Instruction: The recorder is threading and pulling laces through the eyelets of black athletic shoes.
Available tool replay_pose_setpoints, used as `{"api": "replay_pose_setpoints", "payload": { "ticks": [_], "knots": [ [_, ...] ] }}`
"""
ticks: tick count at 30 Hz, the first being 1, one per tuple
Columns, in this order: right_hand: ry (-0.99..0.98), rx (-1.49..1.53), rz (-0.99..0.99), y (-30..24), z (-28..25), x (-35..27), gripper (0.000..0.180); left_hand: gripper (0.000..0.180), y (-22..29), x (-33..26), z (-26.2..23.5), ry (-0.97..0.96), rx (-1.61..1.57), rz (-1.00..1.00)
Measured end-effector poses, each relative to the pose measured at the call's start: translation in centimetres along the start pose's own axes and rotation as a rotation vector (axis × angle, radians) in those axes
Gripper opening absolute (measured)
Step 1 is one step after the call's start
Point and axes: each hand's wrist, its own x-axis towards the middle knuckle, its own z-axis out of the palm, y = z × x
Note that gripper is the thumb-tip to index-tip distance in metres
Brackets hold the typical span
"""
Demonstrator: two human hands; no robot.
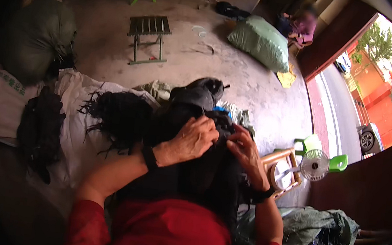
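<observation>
Centrally, left hand lies on a black garment, fingers curled and gripping the cloth. Right hand sits just beside it, fingertips pinching the same fabric; thumb side hidden, so grip only partly seen. Garment is bunched at frame centre, over the lap, above the red sleeves. Black fringed cloth lies left of it on a white sheet. Small fan at right centre, touching a wooden frame. Green folding stool upper left of centre. Pale green sack upper centre-right. Dark sack at upper left. Grey-green bundle lower right.
</observation>
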Motion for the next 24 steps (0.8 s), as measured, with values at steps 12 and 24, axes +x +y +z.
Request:
{"api": "replay_pose_setpoints", "payload": {
  "ticks": [12,24],
  "knots": [
    [-0.071,-0.876,0.018,-1.4,0.5,-0.5,0.027,0.024,1.2,-1.2,2.1,0.131,0.041,0.076],
    [0.071,-0.252,-0.017,0.6,-0.2,0.4,0.023,0.026,2.0,-0.2,3.6,0.265,-0.054,0.051]
  ]
}}
